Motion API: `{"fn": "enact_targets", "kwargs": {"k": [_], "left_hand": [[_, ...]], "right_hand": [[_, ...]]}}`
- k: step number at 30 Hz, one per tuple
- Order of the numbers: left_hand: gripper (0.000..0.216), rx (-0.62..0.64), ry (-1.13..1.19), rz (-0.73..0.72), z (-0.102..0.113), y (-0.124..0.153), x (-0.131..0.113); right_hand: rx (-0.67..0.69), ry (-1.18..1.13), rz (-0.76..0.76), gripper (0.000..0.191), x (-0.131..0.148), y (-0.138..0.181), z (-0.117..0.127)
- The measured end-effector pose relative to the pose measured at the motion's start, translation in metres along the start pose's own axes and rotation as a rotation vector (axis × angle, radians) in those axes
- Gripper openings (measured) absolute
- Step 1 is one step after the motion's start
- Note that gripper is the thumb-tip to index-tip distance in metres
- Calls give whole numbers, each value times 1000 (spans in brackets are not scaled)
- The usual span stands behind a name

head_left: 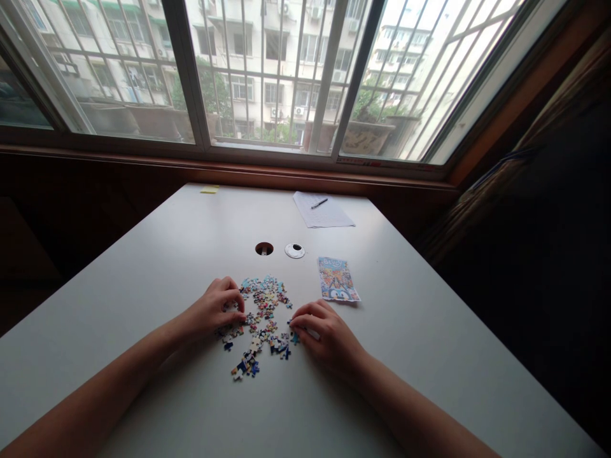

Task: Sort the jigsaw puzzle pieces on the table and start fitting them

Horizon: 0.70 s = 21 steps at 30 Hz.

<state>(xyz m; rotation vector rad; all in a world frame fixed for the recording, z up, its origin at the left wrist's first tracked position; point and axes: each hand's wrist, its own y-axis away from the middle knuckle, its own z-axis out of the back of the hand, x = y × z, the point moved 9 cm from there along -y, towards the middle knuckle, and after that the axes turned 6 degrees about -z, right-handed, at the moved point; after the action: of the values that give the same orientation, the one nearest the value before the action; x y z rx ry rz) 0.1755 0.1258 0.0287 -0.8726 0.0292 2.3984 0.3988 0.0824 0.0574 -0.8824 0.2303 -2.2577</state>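
While windows brighten the white table, each grip on puzzle pieces is unclear.

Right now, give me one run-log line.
left hand: among puzzle pieces; right hand: at pieces' right edge; picture sheet: beyond right hand

Free room runs up the near table to the puzzle pieces; left hand and right hand block the sides
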Motion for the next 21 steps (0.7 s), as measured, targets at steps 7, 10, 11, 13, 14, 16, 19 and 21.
{"fn": "enact_targets", "kwargs": {"k": [7, 10, 11, 13, 14, 16, 19, 21], "left_hand": [[29, 12, -25, -4, -3, 0, 3], [32, 1, -34, -6, -3, 0, 3], [31, -1, -34, -3, -2, 0, 2], [29, -8, -39, 3, -1, 0, 0], [27, -15, -46, 3, -1, 0, -1], [23, -39, -58, 0, 2, 1, -5], [19, -80, -54, -6, 5, 1, -5], [22, -97, -55, -25, 6, 1, -4]], "right_hand": [[-1, 17, 7, 13, 0, 0, -1], [-1, 16, 3, 12, -1, 0, -1], [-1, 15, 2, 12, -1, 0, -1], [1, 13, -1, 12, -1, 0, -1], [2, 14, -2, 13, -1, 0, -1], [3, 15, 0, 13, -1, 0, -1], [3, 13, 5, 13, -1, 0, -1], [1, 11, 5, 14, -1, 1, -1]]}}
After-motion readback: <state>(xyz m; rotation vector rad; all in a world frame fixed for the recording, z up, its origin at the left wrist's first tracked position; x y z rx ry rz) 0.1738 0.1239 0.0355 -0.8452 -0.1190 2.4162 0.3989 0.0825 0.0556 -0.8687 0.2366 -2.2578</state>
